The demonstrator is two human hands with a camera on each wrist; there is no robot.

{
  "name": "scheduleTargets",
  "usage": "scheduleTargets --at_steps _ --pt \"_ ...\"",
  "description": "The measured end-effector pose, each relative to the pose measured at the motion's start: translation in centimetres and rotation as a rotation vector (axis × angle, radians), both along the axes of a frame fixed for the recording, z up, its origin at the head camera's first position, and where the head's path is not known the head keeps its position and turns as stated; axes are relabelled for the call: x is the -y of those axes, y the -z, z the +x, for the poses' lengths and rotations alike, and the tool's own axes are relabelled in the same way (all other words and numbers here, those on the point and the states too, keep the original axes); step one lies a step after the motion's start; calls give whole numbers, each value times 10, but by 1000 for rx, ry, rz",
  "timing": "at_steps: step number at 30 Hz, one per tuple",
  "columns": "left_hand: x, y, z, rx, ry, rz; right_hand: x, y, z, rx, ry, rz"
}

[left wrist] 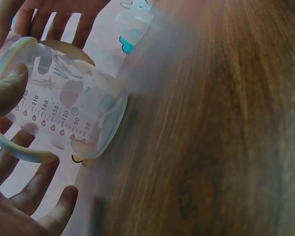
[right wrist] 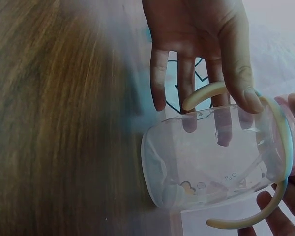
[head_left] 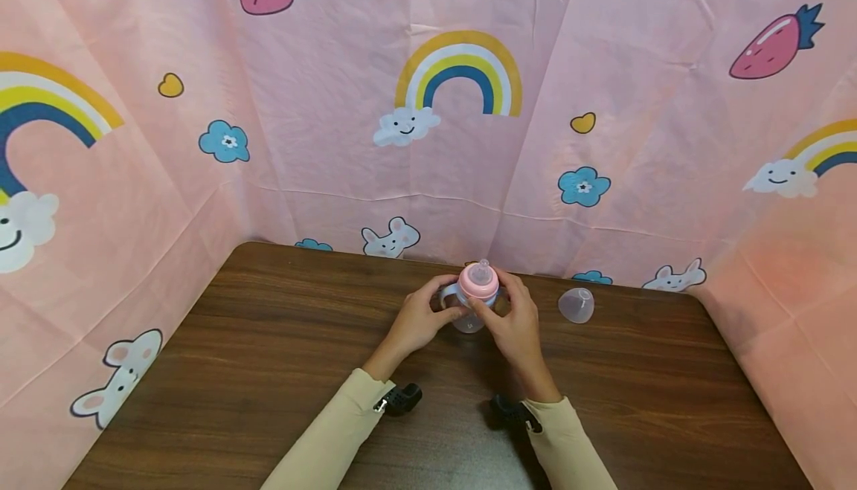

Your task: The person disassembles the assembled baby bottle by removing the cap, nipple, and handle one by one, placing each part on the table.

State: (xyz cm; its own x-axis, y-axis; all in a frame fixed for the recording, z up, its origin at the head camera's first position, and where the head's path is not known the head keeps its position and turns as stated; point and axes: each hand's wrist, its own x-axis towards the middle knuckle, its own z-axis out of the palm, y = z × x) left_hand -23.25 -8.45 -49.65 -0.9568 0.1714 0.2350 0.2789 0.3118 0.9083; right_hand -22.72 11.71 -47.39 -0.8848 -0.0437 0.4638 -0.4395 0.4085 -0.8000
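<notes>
and here's the bottle [head_left: 469, 324], near the far edge of the table [head_left: 268, 371], a touch right of the middle, with both hands on it! the long axis runs straight up and down, or as near as the eye can tell: teat [head_left: 481, 271] to the top, base down at the wood. the left hand [head_left: 420, 319] has its side gripped, thumb on the front just under the pink collar [head_left: 468, 282], fingers reaching round behind, and the left handle [right wrist: 206, 93] sits between thumb and fingers. over on the other flank, the right hand [head_left: 518, 323] is gripping too, up high, thumb across the front of the collar, fingers round the far side. the right handle [right wrist: 250, 222] points out toward that hand, its tip bending down to the table, so the pair stick out left and right, square to the upright axis. look at the scale [left wrist: 54, 115] in the left wrist view, small numbers by the base, 240 up by the collar! off to the right, well apart from the hands, the clear cap [head_left: 576, 305] is on the table, close to the patterned cloth [head_left: 321, 103].
</notes>
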Motion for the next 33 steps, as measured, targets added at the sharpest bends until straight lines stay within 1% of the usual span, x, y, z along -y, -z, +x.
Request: scheduleTargets --at_steps 1,2,5,8,9,13,16,24,33 --pt "0 0 0 -5 4 -2 0 0 0 -4 -1 -5" --pt "3 7 -3 -36 15 6 1 0 0 -10 0 -8" --pt "3 7 -4 -48 12 -2 2 1 0 -27 11 -14" --pt "2 7 -4 -32 9 3 5 1 0 -37 29 -12" --pt "0 0 -1 -2 -3 -4 5 1 -1 -36 33 -13" --pt "-1 0 -1 17 -9 -3 7 1 -1 -19 47 -11" --pt "-1 1 -2 7 -10 -8 7 1 -1 -15 44 -16" --pt "-2 0 0 4 -9 10 6 3 -1 -57 36 -31" --pt "-2 1 -1 -9 -9 12 7 1 -1 -75 40 -40"
